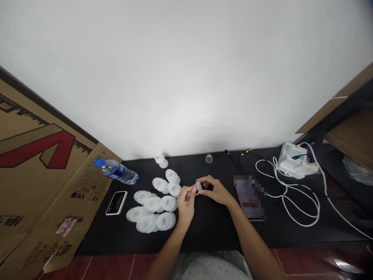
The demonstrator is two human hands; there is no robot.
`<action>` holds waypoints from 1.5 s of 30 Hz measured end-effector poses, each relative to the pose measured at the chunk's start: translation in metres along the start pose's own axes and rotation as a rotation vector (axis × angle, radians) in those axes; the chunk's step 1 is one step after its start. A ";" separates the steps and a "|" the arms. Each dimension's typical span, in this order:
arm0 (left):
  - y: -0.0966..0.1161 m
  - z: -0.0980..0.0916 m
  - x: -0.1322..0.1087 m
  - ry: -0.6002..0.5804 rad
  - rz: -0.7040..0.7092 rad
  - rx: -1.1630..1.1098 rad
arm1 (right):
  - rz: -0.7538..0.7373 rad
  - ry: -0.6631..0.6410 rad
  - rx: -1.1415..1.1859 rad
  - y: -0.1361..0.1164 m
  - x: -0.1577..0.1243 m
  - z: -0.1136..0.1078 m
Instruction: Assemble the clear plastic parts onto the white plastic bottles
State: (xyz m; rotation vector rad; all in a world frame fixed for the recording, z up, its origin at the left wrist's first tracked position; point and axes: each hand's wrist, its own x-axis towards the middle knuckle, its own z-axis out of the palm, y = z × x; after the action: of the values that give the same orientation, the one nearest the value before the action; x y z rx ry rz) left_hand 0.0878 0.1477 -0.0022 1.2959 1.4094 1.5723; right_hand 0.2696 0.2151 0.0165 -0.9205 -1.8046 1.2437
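Both of my hands meet over the black table on one small translucent ribbed piece (pixel 199 186), perhaps a collar or cap. My right hand (pixel 214 189) has its thumb and fingertips closed around the piece from the right. My left hand (pixel 186 200) pinches at its left side, and the fingers hide part of it. To the left of my left hand stand several whitish translucent bottles (pixel 153 204) in a close group. Another white flared piece (pixel 161 160) is near the wall. Farther back lies a small transparent dome cap (pixel 209 158).
At the left are a water bottle (pixel 116 171) with a blue cap, a white-framed device (pixel 116 203) and a large cardboard box (pixel 43 175). On the right lie a tablet-like device (pixel 250 198), looped white cable (pixel 287 194) and a white power strip (pixel 297 161). A white wall (pixel 186 77) rises behind.
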 end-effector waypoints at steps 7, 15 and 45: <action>-0.003 0.000 -0.001 -0.016 -0.036 -0.042 | 0.033 -0.072 0.060 0.004 0.001 -0.008; -0.001 0.003 0.001 0.007 -0.031 -0.075 | 0.041 -0.055 0.098 0.007 0.001 -0.007; -0.003 0.002 -0.004 0.015 -0.078 -0.003 | 0.014 -0.042 -0.040 0.003 -0.001 -0.011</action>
State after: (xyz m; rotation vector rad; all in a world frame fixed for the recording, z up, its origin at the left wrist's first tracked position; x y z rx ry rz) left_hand 0.0909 0.1456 -0.0059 1.2153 1.4491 1.5346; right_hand 0.2797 0.2196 0.0160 -0.9373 -1.8654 1.2481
